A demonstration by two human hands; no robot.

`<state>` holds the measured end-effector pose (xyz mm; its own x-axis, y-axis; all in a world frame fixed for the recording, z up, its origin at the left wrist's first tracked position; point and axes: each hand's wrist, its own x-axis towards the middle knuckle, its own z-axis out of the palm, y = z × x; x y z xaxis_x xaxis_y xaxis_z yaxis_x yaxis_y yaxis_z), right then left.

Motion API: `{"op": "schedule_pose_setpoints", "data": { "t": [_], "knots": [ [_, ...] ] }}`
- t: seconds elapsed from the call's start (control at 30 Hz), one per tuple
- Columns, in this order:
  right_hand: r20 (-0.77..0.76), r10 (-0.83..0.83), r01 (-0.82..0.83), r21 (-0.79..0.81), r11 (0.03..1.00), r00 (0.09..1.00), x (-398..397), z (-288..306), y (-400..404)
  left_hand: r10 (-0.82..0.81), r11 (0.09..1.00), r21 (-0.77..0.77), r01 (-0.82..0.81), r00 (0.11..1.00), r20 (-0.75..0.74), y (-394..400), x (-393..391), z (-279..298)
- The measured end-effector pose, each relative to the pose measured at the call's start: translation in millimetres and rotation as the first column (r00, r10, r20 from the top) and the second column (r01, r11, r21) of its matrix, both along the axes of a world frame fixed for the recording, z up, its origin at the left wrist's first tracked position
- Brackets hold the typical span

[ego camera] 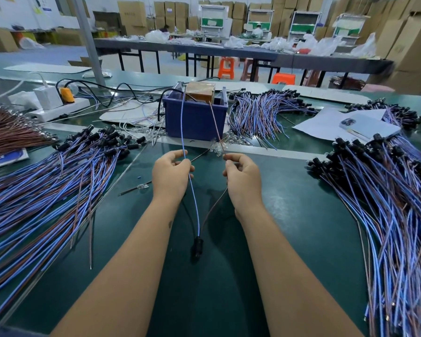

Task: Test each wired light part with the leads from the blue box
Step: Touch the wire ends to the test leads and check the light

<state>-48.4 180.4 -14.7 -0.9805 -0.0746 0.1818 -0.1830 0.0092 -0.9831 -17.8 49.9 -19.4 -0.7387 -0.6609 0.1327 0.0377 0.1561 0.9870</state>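
Note:
A blue box (195, 117) stands on the green table, with a blue lead (182, 122) and a brown lead (215, 122) coming out of it toward me. My left hand (170, 173) pinches the blue lead together with the blue wire of a light part. My right hand (241, 176) pinches the brown lead together with the part's brown wire. The part's black socket (197, 246) hangs low between my forearms, just above the table. I cannot tell whether its lamp is lit.
Large bundles of blue and brown wired parts lie at the left (58, 181), right (387, 203) and behind the box (260, 113). A white power strip (58, 108) sits at far left. A phone (367, 127) lies on paper at right. A loose lamp (142, 186) lies near my left wrist.

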Motion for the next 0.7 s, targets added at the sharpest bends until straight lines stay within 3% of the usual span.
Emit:
{"op": "schedule_pose_setpoints", "data": {
  "t": [0.7],
  "knots": [
    [-0.028, -0.062, 0.064, 0.051, 0.997, 0.998, -12.7, -3.8, -9.4, 0.016, 0.999, -0.037, -0.015, 1.0, 0.016, 2.8, -6.4, 0.6]
  ]
}}
